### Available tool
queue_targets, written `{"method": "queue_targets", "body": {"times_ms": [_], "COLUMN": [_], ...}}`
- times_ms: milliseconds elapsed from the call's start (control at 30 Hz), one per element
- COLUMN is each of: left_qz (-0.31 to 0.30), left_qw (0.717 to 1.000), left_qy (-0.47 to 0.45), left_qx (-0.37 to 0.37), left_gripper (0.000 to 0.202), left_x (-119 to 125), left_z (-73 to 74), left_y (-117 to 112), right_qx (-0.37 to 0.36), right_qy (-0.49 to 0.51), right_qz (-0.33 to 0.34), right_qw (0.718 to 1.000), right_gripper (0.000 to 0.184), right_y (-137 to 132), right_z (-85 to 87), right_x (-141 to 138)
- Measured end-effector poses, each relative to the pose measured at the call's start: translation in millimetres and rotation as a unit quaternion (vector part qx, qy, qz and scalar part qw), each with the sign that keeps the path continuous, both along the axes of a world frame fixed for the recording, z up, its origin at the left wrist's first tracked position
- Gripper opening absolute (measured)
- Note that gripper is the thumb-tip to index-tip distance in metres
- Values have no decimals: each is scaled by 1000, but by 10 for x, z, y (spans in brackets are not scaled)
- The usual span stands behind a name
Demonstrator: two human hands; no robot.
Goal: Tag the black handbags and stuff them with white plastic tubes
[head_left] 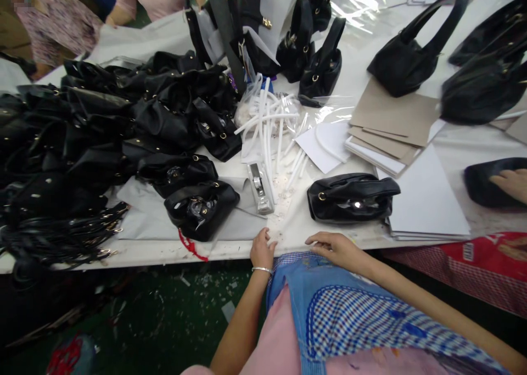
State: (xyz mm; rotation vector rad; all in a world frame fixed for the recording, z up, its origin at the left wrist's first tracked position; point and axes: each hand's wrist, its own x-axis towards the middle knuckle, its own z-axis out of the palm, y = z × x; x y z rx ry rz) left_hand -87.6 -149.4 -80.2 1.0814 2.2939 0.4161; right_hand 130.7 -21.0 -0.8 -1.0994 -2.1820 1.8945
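My left hand [263, 248], with a bracelet at the wrist, rests at the table's front edge. Its fingers are loosely bent and apart, and nothing shows in them. To its right, my right hand [334, 248] lies by the same edge, fingers loosely stretched and holding nothing. Just beyond it sits a small black handbag [349, 198] with a gold ring and clear plastic in its opening. A metal tool [260, 187], perhaps a stapler, lies ahead of my left hand. Further left, another black handbag [201, 209] rests near the edge, with red string [192, 245] below it.
Black bags [94, 117] are heaped at left beside a bundle of straps [61, 232]. White tubes [267, 122] lie mid-table. Brown card sheets [391, 111] and white sheets [428, 199] are stacked at right. A co-worker's hand [513, 184] touches a black piece; other people stand across the table.
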Motion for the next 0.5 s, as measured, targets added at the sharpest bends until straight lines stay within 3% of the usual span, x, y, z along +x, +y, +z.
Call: {"method": "queue_targets", "body": {"times_ms": [100, 200, 267, 333, 400, 500], "left_qz": [31, 74, 107, 126, 123, 114], "left_qw": [997, 985, 968, 947, 935, 940], "left_qy": [-59, -144, -213, -281, -321, -311], "left_qx": [25, 62, 83, 93, 88, 77], "left_gripper": [23, 19, 23, 27, 29, 32], "left_x": [-68, -70, -15, 71, 154, 206], "left_z": [-4, 5, 25, 48, 62, 40], "left_y": [55, 113, 144, 162, 168, 200], "right_qx": [-60, -116, -164, -186, -174, -129], "right_qy": [-33, -28, -12, -7, -20, -53], "right_qz": [-25, -80, -103, -96, -74, -61], "right_qw": [997, 990, 981, 978, 982, 988], "right_gripper": [34, 51, 58, 51, 44, 39], "right_y": [-33, -79, -113, -133, -129, -85], "right_z": [-425, -711, -807, -842, -848, -869], "right_x": [-163, -320, -411, -471, -488, -452]}}
